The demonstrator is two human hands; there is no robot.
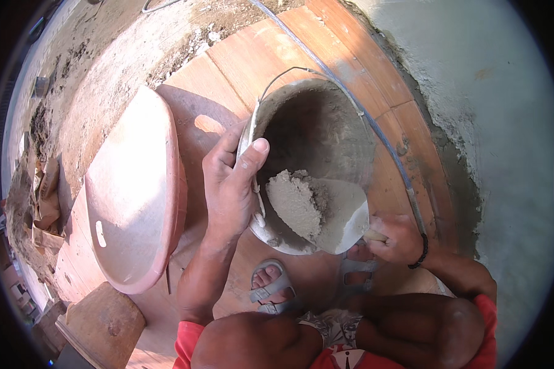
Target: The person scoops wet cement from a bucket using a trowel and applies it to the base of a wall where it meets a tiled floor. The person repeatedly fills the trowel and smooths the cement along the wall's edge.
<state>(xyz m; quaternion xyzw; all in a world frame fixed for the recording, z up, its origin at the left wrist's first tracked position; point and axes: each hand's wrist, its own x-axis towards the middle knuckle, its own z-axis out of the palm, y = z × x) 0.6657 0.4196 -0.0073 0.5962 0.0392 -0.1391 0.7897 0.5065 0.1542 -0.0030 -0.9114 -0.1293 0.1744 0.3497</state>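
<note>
A grey-crusted bucket with a wire handle stands tilted in front of me, its mouth toward me. My left hand grips the bucket's left rim, thumb on the inner side. Low in the mouth lies a flat trowel, its blade reaching over the near rim. On the blade sits a lump of wet grey mortar. My right hand is closed around the trowel's handle at the near right. The bucket's depth is dark and its contents there cannot be made out.
A pinkish oval basin leans at the left. Brown tiles cover the floor, with a bluish hose passing along the bucket's right. A grey wall rises at right. A block-like brown object lies at lower left; my sandalled feet are near the bucket.
</note>
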